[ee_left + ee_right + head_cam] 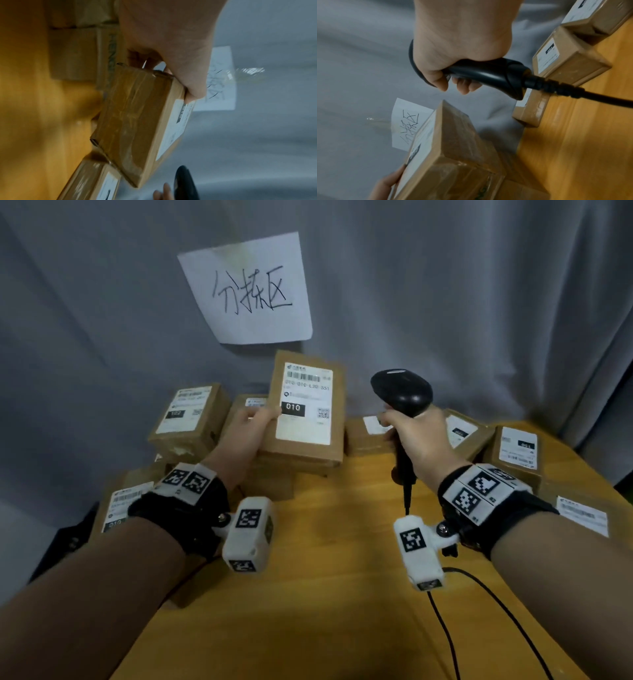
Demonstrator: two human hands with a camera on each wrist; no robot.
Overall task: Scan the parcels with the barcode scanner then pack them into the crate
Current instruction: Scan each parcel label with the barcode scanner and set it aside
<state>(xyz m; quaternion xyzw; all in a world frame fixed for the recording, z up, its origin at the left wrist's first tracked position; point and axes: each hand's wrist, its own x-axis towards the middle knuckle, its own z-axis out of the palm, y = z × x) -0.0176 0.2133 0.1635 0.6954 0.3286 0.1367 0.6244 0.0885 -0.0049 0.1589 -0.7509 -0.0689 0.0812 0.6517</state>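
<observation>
Brown cardboard parcel with white label point(306, 409) pinched in left hand point(247, 429), black barcode scanner point(404, 392) clasped by right hand point(416, 436), probably awaiting scan; crate unseen, many parcels unpacked.

Parcel sorting station, labelled cardboard parcels point(191, 416) on wooden table point(325, 594), handwritten sign point(248, 290) on grey curtain point(445, 302)

The left hand point(251, 429) covers a corner of the held parcel's point(308, 405) label and the fingers behind it stay hidden, the scanner's point(402, 392) window faces away from the head view, its cable point(479, 611) runs off the bottom edge, and most label print is too blurred to read.
</observation>
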